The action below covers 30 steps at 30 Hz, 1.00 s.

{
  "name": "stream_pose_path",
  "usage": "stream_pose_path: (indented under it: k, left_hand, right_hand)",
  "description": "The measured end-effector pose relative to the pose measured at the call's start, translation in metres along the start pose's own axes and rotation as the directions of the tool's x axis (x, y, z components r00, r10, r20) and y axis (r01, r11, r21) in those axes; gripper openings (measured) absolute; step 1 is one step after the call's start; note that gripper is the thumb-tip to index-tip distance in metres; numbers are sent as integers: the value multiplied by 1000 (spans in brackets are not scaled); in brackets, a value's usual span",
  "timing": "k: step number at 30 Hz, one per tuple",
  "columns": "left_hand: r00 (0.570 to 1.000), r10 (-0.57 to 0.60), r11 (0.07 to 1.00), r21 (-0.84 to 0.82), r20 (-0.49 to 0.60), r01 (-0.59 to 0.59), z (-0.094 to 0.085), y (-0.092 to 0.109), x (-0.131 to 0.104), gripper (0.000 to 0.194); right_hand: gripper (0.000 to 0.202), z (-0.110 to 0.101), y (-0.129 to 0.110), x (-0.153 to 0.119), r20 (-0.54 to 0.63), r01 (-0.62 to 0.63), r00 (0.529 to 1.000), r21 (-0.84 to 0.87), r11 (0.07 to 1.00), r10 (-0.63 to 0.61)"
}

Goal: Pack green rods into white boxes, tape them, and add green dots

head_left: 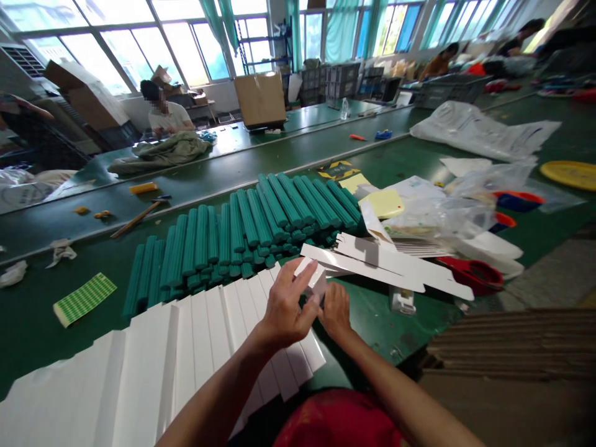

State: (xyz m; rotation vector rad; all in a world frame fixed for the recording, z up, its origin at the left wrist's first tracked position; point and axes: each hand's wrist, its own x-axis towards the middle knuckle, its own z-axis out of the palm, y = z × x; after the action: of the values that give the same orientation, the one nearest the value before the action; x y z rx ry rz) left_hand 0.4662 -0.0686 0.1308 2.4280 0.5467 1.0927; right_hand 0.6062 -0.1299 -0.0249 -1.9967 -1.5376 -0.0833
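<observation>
My left hand (pixel 288 304) grips a narrow white carton (pixel 317 278), thumb and fingers around its near end. Fingers curled, my right hand (pixel 336 310) touches the same end of the carton; what its fingertips pinch is partly hidden. Beneath and left of my hands lies a row of long white boxes (pixel 200 335), side by side. Just beyond them is a stacked pile of green ribbed rods (pixel 242 226). Flat white cartons (pixel 386 264) lie to the right of my hands.
Right of the flat cartons are a red tape dispenser (pixel 475 273) and clear plastic bags (pixel 447 211). A green-and-yellow label sheet (pixel 84 299) lies at left. Brown cardboard (pixel 507 347) is stacked at lower right. A person (pixel 167 112) sits across the tables.
</observation>
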Motion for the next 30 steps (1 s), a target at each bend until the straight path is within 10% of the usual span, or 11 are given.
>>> stream_pose_path:
  k: [9,14,20,24,30]
  left_hand:
    - [959,-74,969,207,-272,134,22,-48,-3,44]
    - [982,-172,917,351,-78,189,38,-73,-18,39]
    - [913,-367,852,457,179,254,68,-94,-55,40]
    - [834,-454,834,479,314,273,90,-101,-80,54]
    - [838,-473,813,503,272,295,99,-110,-95,54]
  right_hand:
    - [21,-26,11,-8,295,150,948,-72,986,-123]
    - [26,-47,12,-19,552,101,832,-65,993,-48]
    - [31,-64,25,-18,691,54,722,-123,991,46]
    - [33,-60,29,-16,682,20,721,-197,980,122]
    - [43,-24,11,5,645,-10,760,-103,995,74]
